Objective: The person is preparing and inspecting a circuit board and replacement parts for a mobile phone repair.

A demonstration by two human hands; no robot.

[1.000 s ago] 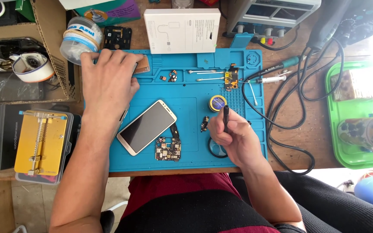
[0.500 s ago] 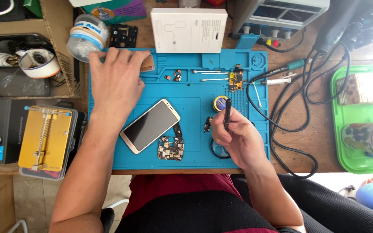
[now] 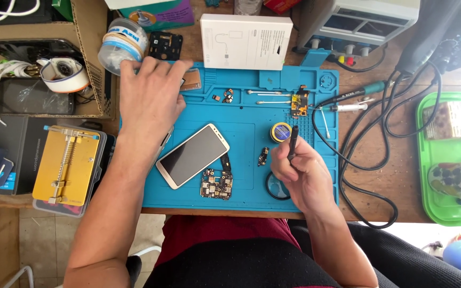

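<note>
the left hand [image 3: 150,98] lies flat over the top-left corner of the blue work mat [image 3: 241,186], fingers [image 3: 158,66] spread apart and holding nothing, their tips just beside a small brown part [image 3: 191,81] in the mat's upper tray. the right hand [image 3: 300,173] has its fingers clamped on a slim black tool [image 3: 293,141], its tip pointing up toward a round yellow-and-blue tin [image 3: 280,132]. a gold smartphone [image 3: 193,156] lies screen-up and tilted in the middle of the mat, with a bare circuit board [image 3: 217,184] touching its lower edge and a small dark component [image 3: 263,157] near the tool hand. judged from this, the work is at the stage of picking a part from the tray while the tool waits. the next move would call for a fine pinch from the left fingers, without nudging the loose bits nearby.
</note>
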